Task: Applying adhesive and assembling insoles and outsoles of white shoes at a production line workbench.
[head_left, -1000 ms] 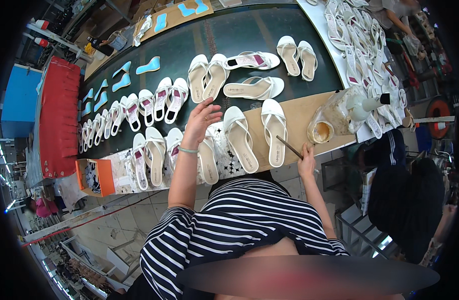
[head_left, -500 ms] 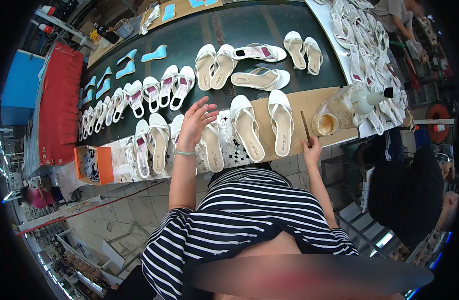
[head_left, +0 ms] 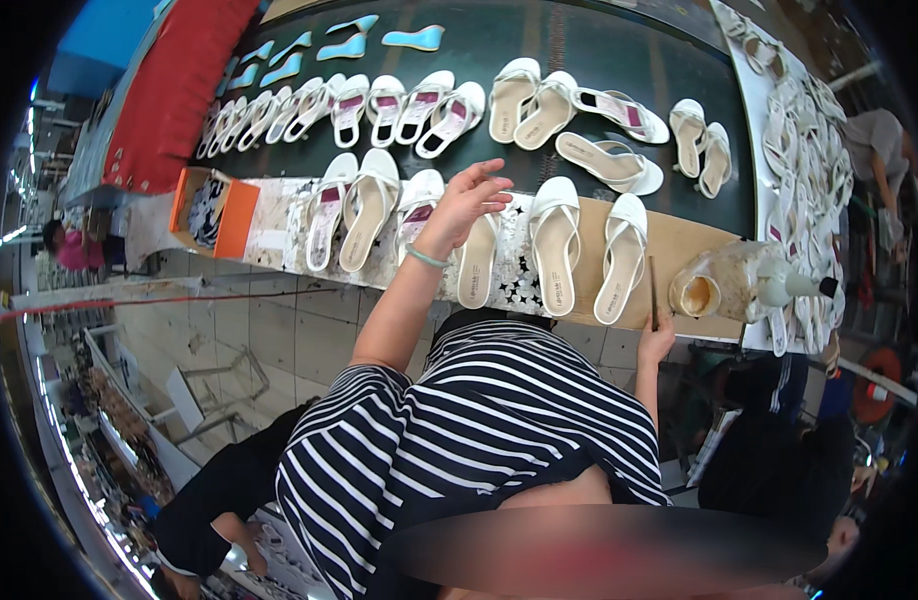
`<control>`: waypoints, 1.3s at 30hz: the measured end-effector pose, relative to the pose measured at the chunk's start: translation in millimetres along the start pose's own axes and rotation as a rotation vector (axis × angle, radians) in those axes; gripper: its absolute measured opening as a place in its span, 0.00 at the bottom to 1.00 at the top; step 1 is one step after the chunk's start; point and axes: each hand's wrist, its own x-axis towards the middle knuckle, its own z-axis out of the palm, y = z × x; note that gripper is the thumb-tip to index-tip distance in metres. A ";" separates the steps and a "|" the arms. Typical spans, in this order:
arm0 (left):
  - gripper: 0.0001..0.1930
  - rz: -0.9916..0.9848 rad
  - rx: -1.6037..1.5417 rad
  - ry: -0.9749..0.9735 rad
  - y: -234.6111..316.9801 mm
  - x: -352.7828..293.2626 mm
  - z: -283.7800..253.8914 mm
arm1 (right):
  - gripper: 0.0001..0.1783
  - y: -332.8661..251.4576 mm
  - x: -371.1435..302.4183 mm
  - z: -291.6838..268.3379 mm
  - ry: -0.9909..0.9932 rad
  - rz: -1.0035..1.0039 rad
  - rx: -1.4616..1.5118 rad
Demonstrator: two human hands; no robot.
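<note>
My left hand (head_left: 464,208), a pale green bangle on its wrist, hovers with fingers stretched out over a white slide sandal (head_left: 477,272) and holds nothing. It partly hides that sandal and its neighbour (head_left: 419,205). Lower right, my right hand (head_left: 657,342) grips a thin brown stick (head_left: 654,290) that points away from me. Close to the stick are two white sandals, one (head_left: 553,255) left of the other (head_left: 621,265), toes pointing away. Right of the stick a cloudy container (head_left: 697,297) shows a round mouth with a yellowish inside.
A squeeze bottle (head_left: 789,287) with a black tip lies beside the container. Beyond, a green conveyor belt (head_left: 619,60) carries rows of sandals and blue wedge pieces (head_left: 414,38). An orange box (head_left: 237,222) stands at left; sandals crowd a white board (head_left: 754,110) at right.
The whole view has swung, so the bench appears shifted right and tilted. My left hand stays over the same sandals with its fingers spread; my right hand keeps the stick near the container.
</note>
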 end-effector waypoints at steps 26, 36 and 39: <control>0.19 0.050 0.338 -0.124 -53.4 2.2 33.6 | 0.11 -113.3 31.1 -149.7 -0.133 -0.008 0.720; 0.16 0.100 0.129 -0.148 -41.2 -1.5 57.0 | 0.16 -114.2 33.8 -148.4 -0.129 0.058 0.887; 0.14 0.065 0.063 -0.172 -41.2 3.1 58.9 | 0.20 -114.6 36.4 -147.9 -0.078 0.057 0.956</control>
